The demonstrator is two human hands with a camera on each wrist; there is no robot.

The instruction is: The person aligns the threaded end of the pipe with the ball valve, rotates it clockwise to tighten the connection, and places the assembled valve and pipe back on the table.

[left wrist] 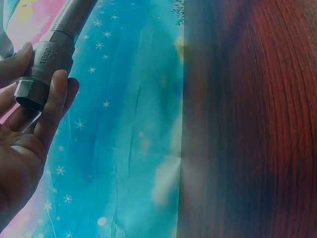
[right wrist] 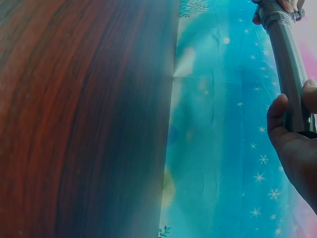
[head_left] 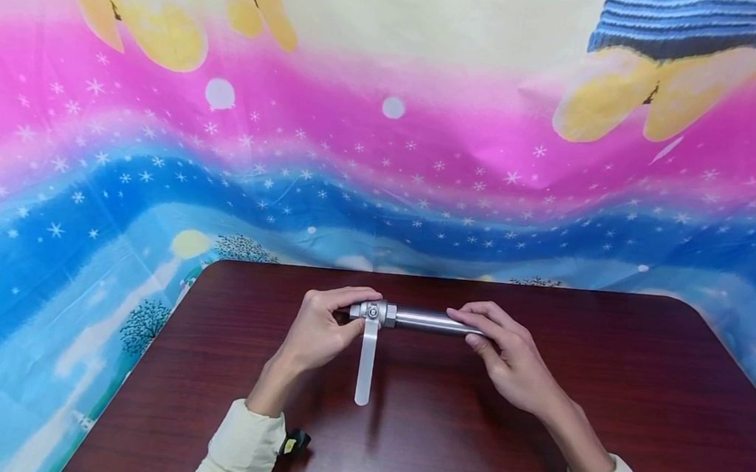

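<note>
A silver ball valve (head_left: 381,312) is joined to a straight metal pipe (head_left: 427,321), and the two are held level above the table. The valve's flat lever handle (head_left: 366,361) points toward the person. My left hand (head_left: 320,331) grips the valve body, thumb on the near side and fingers over the top and far side. In the left wrist view the open hex end (left wrist: 32,94) of the valve shows between the fingers. My right hand (head_left: 508,357) holds the pipe's other end between thumb and fingers; its dark open end (right wrist: 308,134) shows in the right wrist view.
Below the hands lies a dark red wood-grain table (head_left: 403,430) with rounded far corners. Behind and around it hangs a colourful printed cloth (head_left: 384,155) with snowflakes. Pale sleeves (head_left: 238,443) and black wrist straps (head_left: 295,443) are at both forearms.
</note>
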